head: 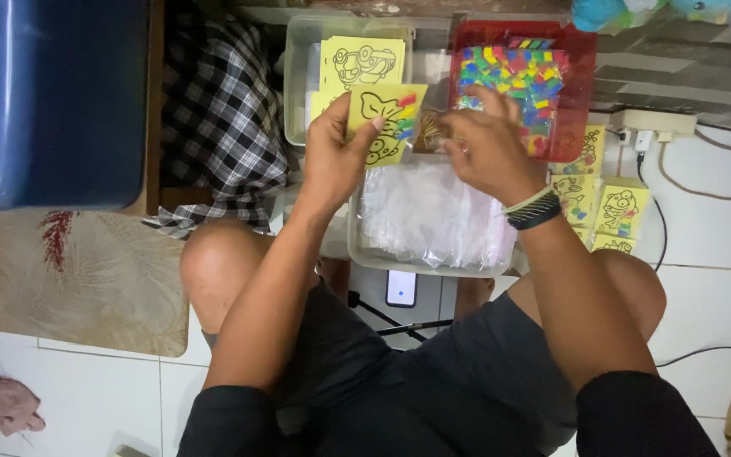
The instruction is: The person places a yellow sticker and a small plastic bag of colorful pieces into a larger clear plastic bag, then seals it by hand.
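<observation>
My left hand (pixel 338 152) grips a yellow picture card (pixel 389 119) with a black outline drawing and small coloured packets on it, held above a clear tray. My right hand (pixel 486 142), with a striped band at the wrist, hovers beside the card, fingers curled over a small brown bundle (pixel 427 131); whether it grips the bundle I cannot tell. Under both hands lies a clear tray (pixel 365 245) filled with clear plastic sleeves (pixel 433 211).
A red tray (pixel 581 93) of colourful packets stands at the back right. Behind the card, a clear bin (pixel 296 76) holds more yellow cards. Finished yellow cards (pixel 607 199) lie right, near a power strip (pixel 649 123). A blue tub (pixel 48 97) sits left; a phone (pixel 401 288) lies between my knees.
</observation>
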